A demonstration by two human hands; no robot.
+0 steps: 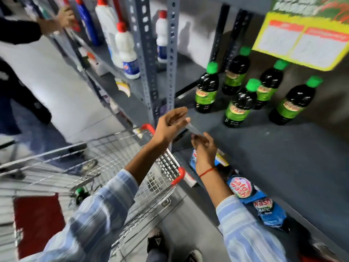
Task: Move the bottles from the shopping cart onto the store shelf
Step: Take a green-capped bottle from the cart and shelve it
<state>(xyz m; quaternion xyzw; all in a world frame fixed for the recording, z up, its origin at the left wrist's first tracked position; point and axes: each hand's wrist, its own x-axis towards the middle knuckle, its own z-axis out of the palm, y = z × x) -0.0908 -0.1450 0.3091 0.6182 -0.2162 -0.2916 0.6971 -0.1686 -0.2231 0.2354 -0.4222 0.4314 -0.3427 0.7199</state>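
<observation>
Overhead, 5 bottles on shelf — both hands empty, near

Five green-capped dark plastic bottles upright on grey metal store shelf, toward its back. Silver wire shopping cart left of shelf; one bottle inside.

- Premises: retail shop aisle.
- Grey slotted-steel shelving carries rows of identical green-capped dark bottles and white red-capped bottles.
- Yellow promotional sign hangs above.
- Wire shopping cart stands alongside.
- Detergent packs sit on the lower shelf.
</observation>
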